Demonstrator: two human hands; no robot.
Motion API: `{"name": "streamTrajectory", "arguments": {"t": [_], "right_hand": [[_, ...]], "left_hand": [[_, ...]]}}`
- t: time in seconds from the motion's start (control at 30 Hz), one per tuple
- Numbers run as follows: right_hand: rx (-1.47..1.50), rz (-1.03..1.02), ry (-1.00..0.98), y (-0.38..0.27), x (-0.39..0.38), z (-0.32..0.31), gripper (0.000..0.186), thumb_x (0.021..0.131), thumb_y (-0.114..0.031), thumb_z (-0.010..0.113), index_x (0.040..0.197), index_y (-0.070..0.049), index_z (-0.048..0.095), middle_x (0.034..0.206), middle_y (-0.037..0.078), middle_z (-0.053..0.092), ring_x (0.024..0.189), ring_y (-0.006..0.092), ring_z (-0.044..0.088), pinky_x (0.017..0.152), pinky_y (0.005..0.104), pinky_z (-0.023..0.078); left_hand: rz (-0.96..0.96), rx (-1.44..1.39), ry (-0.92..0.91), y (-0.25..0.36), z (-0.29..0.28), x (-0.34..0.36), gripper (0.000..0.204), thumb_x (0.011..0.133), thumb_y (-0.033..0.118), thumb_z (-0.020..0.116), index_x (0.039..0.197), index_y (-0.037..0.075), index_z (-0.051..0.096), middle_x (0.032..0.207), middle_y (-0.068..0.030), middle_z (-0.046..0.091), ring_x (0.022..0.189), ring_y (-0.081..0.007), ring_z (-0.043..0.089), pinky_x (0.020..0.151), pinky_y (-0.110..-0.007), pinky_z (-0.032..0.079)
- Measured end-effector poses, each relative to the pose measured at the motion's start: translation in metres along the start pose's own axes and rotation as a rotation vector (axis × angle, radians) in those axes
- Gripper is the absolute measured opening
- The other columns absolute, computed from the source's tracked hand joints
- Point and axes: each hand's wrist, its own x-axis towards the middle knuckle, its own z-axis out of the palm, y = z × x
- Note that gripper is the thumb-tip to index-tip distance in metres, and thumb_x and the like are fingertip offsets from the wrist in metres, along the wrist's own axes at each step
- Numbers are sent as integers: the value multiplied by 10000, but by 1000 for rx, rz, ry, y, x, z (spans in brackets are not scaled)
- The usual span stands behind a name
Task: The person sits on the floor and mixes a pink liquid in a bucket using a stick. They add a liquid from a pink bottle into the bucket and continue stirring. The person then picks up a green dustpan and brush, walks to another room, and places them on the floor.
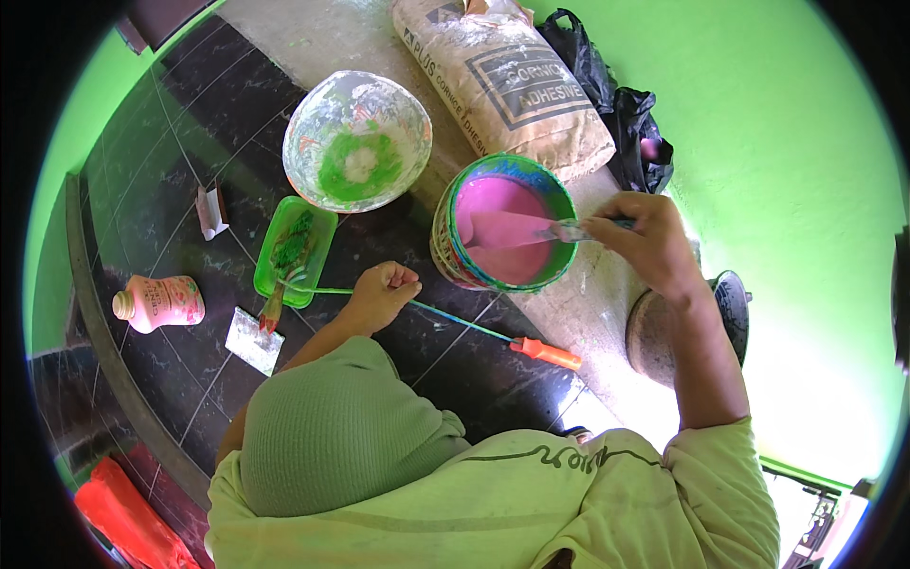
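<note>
My right hand (646, 245) is closed around the handle of a putty knife (517, 230). Its pink-coated blade lies over the pink paint (504, 201) inside a bucket (443, 248) with a green-smeared rim. My left hand (382, 294) is near my bent knee, fingers curled together, with nothing visible in them. Beneath that hand passes the thin rod of a paint roller (463, 322) with an orange handle (547, 354). The rod's other end reaches a green tray (327, 237) holding the green-stained roller head (292, 242).
Beyond the tray stands a paint-smeared white bowl (406, 106). A powder sack (517, 85) and black plastic bags (633, 123) lie by the green wall. A paintbrush (272, 308), a white block (248, 343) and a pink bottle (163, 303) are left; a dark bucket (651, 332) is right.
</note>
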Motion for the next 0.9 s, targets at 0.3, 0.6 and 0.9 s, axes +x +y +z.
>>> {"name": "streamTrajectory", "arguments": {"t": [0.3,0.6,0.9], "right_hand": [[166,-169,306,-46,-61,-53,55,869,35,750,921,28,733,785,49,675,689,63,568,589,216,417],[97,-516,475,-52,-86,-80,139,868,64,733,1003,30,725,900,131,723,744,105,617,641,225,465],[-364,-119,213,4,-29,17,166,845,-207,790,887,-66,713,842,120,690,719,323,678,658,409,541]], "left_hand": [[7,11,-14,5,3,2,244,880,179,760,1009,-16,691,861,-50,645,783,-131,601,715,-291,506],[-10,3,-14,4,5,3,244,882,183,761,1008,-15,692,870,-44,642,787,-130,603,713,-288,508],[-26,-43,2,6,-1,0,244,906,179,744,1051,-6,680,886,-49,669,761,-127,623,677,-284,523]]}}
